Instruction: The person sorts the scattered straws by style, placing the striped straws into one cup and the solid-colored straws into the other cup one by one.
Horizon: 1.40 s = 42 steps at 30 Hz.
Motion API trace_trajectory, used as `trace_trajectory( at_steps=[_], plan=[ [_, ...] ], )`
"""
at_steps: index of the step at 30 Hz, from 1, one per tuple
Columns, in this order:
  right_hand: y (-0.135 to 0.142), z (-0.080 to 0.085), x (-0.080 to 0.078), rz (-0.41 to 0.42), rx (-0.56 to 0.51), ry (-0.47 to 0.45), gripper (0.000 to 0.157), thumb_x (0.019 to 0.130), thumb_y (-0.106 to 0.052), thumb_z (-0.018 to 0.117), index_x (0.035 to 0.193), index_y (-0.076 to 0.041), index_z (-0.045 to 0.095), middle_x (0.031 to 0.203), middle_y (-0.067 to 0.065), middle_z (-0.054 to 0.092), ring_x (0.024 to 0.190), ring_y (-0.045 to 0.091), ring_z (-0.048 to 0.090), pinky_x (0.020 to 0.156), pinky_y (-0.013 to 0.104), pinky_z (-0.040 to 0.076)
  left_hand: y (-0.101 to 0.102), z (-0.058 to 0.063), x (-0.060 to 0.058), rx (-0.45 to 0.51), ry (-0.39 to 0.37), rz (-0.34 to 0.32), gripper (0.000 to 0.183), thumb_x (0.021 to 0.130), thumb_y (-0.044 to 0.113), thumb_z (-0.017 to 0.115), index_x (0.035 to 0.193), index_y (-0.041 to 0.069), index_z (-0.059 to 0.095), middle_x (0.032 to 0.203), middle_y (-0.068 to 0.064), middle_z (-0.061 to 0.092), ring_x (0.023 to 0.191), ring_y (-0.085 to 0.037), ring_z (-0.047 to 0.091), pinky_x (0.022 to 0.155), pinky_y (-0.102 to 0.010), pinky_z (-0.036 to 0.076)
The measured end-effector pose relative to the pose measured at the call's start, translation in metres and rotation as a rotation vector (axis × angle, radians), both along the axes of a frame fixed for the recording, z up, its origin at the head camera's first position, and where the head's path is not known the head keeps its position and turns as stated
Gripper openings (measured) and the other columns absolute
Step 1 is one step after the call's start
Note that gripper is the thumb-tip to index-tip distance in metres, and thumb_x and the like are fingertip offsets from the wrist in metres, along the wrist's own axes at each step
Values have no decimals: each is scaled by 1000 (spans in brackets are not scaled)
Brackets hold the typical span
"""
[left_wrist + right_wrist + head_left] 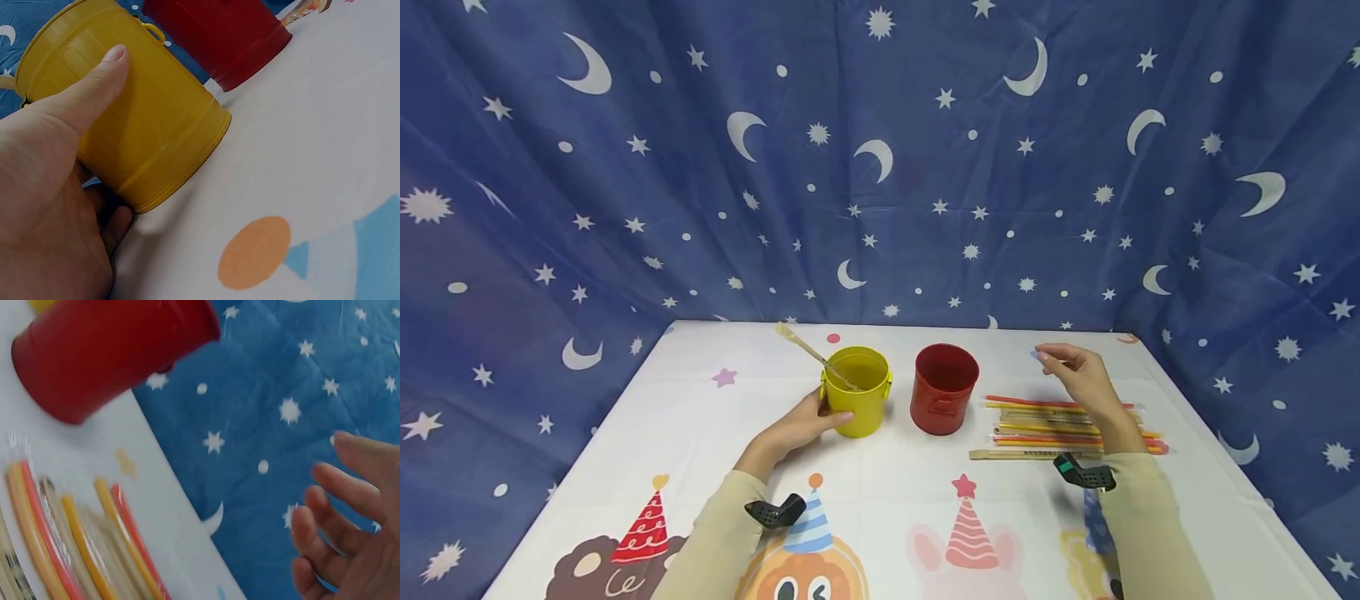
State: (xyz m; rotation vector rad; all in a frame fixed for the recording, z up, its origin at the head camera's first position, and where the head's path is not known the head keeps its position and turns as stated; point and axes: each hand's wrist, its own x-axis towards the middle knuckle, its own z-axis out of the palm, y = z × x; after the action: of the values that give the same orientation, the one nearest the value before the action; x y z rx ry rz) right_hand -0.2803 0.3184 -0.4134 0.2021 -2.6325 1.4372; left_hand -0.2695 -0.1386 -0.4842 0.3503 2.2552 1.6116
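Observation:
My left hand (805, 427) grips a yellow bucket (867, 415) at its left side, thumb across the front. In the left wrist view, the yellow bucket (150, 125) has its base close to the tabletop. A wrapped pair of chopsticks (805, 346) leans in it, sticking out over the left rim. Just right of it stands a red bucket (937, 408), its inside only partly visible. My right hand (1084, 379) hovers above the far end of a row of wrapped straws and chopsticks (1037, 428). In the right wrist view, the right hand's fingers (331, 531) are spread, loosely bent, holding nothing.
A white tablecloth (700, 433) printed with party-hat animals covers the table. Behind it hangs a blue curtain (925, 242) with moons and stars. One wrapped pair of chopsticks (1000, 455) lies at the near edge of the row.

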Motion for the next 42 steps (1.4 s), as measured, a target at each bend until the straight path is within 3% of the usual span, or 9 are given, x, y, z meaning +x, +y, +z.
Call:
trace_trajectory(
  at_steps=[3, 6, 14, 20, 28, 42],
  plan=[
    [10, -5, -2, 89, 61, -44, 44, 102, -25, 62, 136, 3, 60, 130, 20, 67, 93, -8, 60, 85, 7, 48, 3, 1, -1, 11, -4, -8, 87, 95, 36, 70, 160, 3, 21, 165, -18, 31, 153, -35, 30, 127, -53, 24],
    [18, -9, -5, 149, 87, -98, 43, 100, -20, 65, 135, 4, 60, 135, 31, 60, 94, -6, 60, 83, 8, 50, 4, 1, -2, 16, -12, -7, 88, 94, 37, 71, 160, 5, 22, 164, -17, 33, 153, -34, 32, 127, -53, 25],
    [23, -33, -13, 192, 174, -218, 38, 99, -21, 66, 126, 4, 67, 120, 23, 70, 93, 11, 58, 81, 16, 50, 2, -1, -2, 5, -12, 17, 89, 94, 37, 71, 160, 4, 21, 165, -17, 31, 154, -34, 30, 127, -53, 23],
    [24, -43, -11, 220, 217, -263, 32, 98, -25, 67, 116, 1, 74, 116, 18, 73, 96, 14, 60, 83, 19, 50, 0, -7, 2, -19, -10, 20, 89, 94, 37, 71, 160, 4, 20, 166, -17, 30, 154, -34, 29, 128, -53, 23],
    [30, -44, -4, 238, 254, -261, 23, 93, -14, 72, 107, 4, 76, 101, 15, 74, 79, 10, 53, 66, 20, 45, 0, -6, 6, -29, -10, 32, 89, 94, 38, 71, 160, 4, 21, 166, -16, 31, 154, -34, 29, 127, -53, 23],
    [37, -44, -7, 172, 290, -270, 19, 91, -6, 72, 107, 5, 76, 96, 12, 73, 79, 14, 51, 63, 20, 43, 0, -2, 0, -28, 4, 21, 91, 94, 37, 71, 161, 4, 19, 166, -17, 28, 155, -34, 26, 128, -52, 22]
  ],
)
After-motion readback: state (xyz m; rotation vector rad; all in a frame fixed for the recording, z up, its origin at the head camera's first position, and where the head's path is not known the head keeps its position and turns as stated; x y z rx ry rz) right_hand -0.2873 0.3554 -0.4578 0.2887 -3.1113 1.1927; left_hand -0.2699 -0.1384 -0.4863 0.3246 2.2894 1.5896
